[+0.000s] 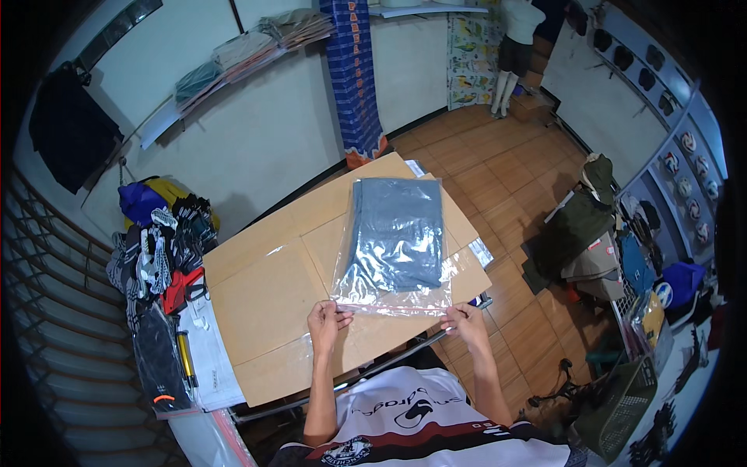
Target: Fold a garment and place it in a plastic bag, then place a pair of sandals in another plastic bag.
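Note:
A clear plastic bag (402, 300) lies on a flattened cardboard sheet (274, 292) that covers the table before me. Inside the bag is a folded grey-blue garment (398, 233). The bag's near edge carries a reddish strip. My left hand (328, 327) pinches the left corner of that edge between thumb and fingers. At the opposite corner, my right hand (465, 324) grips the bag in the same way. The near part of the bag is flat, with the garment set back from the edge.
Left of the cardboard are a pile of socks (154, 251), a red item (182, 290), a yellow hand pump (185, 356) and a packaged dark item (157, 356). A blue pillar (353, 82) rises behind the table. On the right stand clothes on a rack (589, 257) and a green plastic basket (618, 403).

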`<state>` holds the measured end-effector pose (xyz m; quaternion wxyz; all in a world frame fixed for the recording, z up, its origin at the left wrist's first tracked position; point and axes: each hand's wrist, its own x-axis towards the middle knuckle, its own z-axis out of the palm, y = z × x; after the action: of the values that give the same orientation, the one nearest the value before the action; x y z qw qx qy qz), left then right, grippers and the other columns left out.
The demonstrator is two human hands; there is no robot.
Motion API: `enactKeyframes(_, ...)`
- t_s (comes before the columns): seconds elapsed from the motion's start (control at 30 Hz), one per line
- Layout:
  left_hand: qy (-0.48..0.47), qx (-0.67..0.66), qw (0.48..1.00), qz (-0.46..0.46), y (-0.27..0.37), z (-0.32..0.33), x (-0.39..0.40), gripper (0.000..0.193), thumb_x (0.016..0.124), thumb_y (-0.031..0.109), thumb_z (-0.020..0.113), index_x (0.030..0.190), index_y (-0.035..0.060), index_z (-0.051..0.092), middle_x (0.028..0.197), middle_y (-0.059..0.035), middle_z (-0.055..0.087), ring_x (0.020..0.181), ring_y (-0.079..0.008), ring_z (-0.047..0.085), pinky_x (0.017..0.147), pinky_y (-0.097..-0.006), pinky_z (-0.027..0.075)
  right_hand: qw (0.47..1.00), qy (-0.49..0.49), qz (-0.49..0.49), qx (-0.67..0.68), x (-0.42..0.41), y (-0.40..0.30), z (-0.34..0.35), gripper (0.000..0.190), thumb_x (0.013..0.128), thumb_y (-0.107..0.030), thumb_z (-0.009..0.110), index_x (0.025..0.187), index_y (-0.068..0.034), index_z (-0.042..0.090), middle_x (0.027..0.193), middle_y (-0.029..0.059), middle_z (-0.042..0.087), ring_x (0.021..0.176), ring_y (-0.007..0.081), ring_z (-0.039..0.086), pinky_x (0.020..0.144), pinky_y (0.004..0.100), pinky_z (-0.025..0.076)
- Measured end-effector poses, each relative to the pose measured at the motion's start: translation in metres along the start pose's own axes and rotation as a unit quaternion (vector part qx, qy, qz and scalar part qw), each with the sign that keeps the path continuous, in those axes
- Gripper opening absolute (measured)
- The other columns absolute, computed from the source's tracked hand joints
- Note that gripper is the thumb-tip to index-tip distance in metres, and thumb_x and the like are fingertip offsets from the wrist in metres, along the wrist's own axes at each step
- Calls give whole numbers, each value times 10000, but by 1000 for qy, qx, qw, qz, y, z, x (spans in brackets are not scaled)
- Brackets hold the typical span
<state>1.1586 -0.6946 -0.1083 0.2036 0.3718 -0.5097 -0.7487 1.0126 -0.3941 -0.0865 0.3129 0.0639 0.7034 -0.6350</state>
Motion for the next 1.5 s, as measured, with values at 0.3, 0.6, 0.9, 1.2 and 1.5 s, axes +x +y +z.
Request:
enactKeyframes(0.3, -3, 21, 999, 44, -8, -5, 3, 189, 1045, 156, 519, 1006, -20, 576, 918, -144, 674, 800, -215, 716, 712, -330, 637, 999, 16, -34, -18, 2, 7, 6, 195, 1001, -187, 595, 1031, -1, 647, 885, 108, 726, 752, 159, 708, 621, 272, 547)
enactKeyframes(0.6, -36, 45, 998, 9, 0, -3, 4, 199, 1042, 144, 528, 979, -37, 582, 887, -131, 678, 780, -197, 717, 691, -308, 634, 999, 23, -16, -31, -5, -3, 16, 249, 992, -231, 599, 1030, 10, 646, 858, 113, 717, 694, 170, 705, 608, 283, 552)
enactKeyframes(0.9, -38, 33, 998, 37, -8, -4, 5, 200, 1035, 144, 549, 968, -38, 597, 866, -120, 692, 767, -180, 716, 677, -276, 618, 999, 28, -37, -5, -2, 5, 17, 222, 989, -222, 601, 988, -2, 637, 862, 120, 721, 692, 168, 707, 593, 276, 547)
enactKeyframes(1.2, -58, 100, 993, 27, 1, 5, 0, 186, 1011, 161, 607, 993, -17, 657, 855, -103, 722, 732, -136, 706, 625, -231, 575, 999, 35, -22, 19, -5, 3, 25, 241, 992, -187, 577, 1034, 43, 637, 861, 131, 716, 661, 174, 712, 564, 252, 542)
enactKeyframes(1.5, -65, 68, 995, -16, 6, 5, 2, 205, 995, 186, 643, 972, -16, 671, 816, -85, 722, 715, -121, 701, 603, -207, 558, 998, 47, -24, 39, -9, -5, 36, 261, 989, -199, 598, 1032, 53, 651, 876, 133, 724, 640, 160, 709, 547, 240, 534)
